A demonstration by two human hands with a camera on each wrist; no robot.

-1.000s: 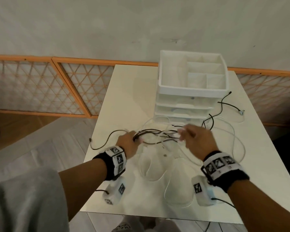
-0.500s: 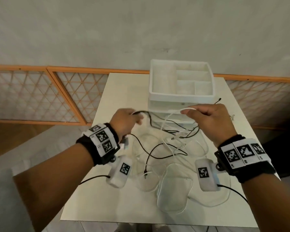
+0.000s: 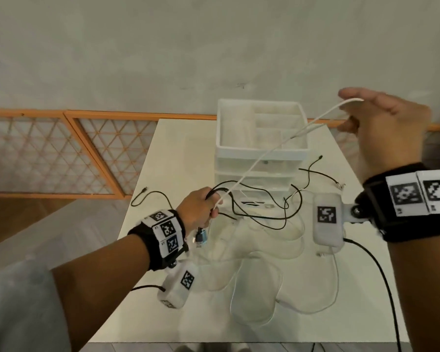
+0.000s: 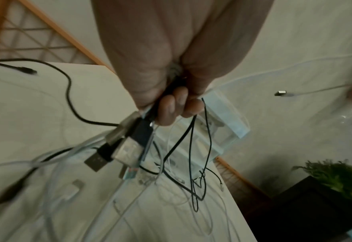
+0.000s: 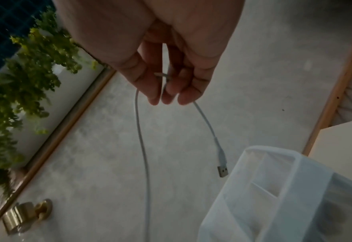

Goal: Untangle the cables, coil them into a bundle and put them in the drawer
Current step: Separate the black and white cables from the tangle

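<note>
From the head camera, the pale glossy rectangular table [image 3: 163, 158] carries a white plastic drawer unit with a divided open top tray [image 3: 262, 148] near its far edge, with bare surface to the left of the unit. The left hand [image 3: 197, 209] is above the table's middle, fingers curled round a bunch of thin black cables [image 3: 264, 217] and thin white cables [image 3: 290, 295] whose loops sprawl toward the near edge; one black end [image 3: 144, 190] lies by the left edge. The right hand [image 3: 389, 123] is raised beyond the right edge, pinching a smooth white cable [image 3: 264, 158] stretched slanting to the left grip. Black wristbands carry square black-and-white coded tags; no writing is readable

From the left wrist, the fingers [image 4: 171, 111] clench the cords, with black and metal USB plugs [image 4: 117, 150] hanging below

From the right wrist, the fingertips [image 5: 154, 91] pinch the white cable, its flat USB plug [image 5: 222, 172] dangling above the tray's rim [image 5: 274, 152]
</note>
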